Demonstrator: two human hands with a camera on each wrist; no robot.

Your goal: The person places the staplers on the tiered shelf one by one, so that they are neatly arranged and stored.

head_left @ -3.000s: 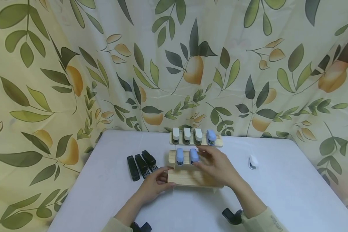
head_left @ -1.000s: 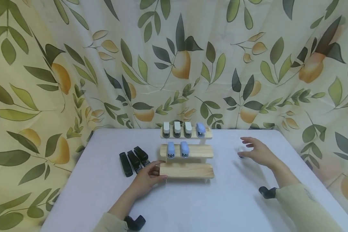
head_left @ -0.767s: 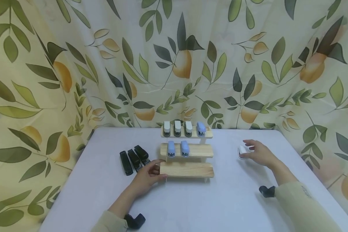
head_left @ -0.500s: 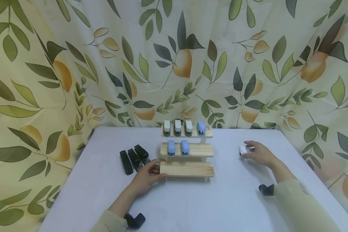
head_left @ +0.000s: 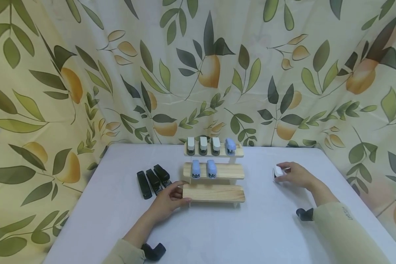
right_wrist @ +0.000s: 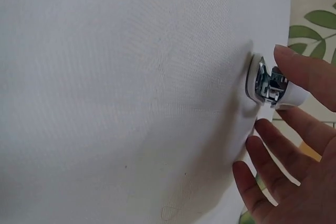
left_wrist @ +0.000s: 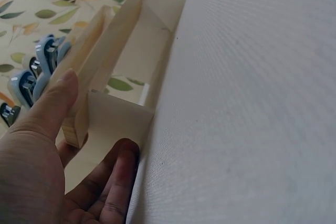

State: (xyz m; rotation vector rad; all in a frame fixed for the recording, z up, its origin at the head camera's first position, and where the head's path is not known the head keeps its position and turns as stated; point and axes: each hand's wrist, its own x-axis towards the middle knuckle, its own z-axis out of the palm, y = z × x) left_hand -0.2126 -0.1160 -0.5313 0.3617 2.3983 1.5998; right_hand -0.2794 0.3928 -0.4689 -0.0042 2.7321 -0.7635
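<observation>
My left hand (head_left: 167,201) holds the left end of the lowest step of a three-tier wooden display rack (head_left: 216,193). In the left wrist view its thumb lies along the wood, other fingers curl beside the white support (left_wrist: 118,113). Far to the right, my right hand (head_left: 297,175) pinches a small white stapler (head_left: 278,171) between thumb and index finger. The right wrist view shows the stapler's metal front (right_wrist: 270,85) close to the tabletop, the other fingers spread below it. Two blue mini staplers (head_left: 212,169) stand on the middle tier.
On the top tier stand three white staplers (head_left: 203,145) and a blue stapler (head_left: 230,146). Several black staplers (head_left: 153,181) lie left of the rack, close to my left hand. A leaf-patterned curtain (head_left: 198,73) hangs behind the white table (head_left: 217,234).
My right hand has left the blue stapler on the middle tier, moved right to the white stapler and taken it between thumb and finger. The left hand stays on the rack.
</observation>
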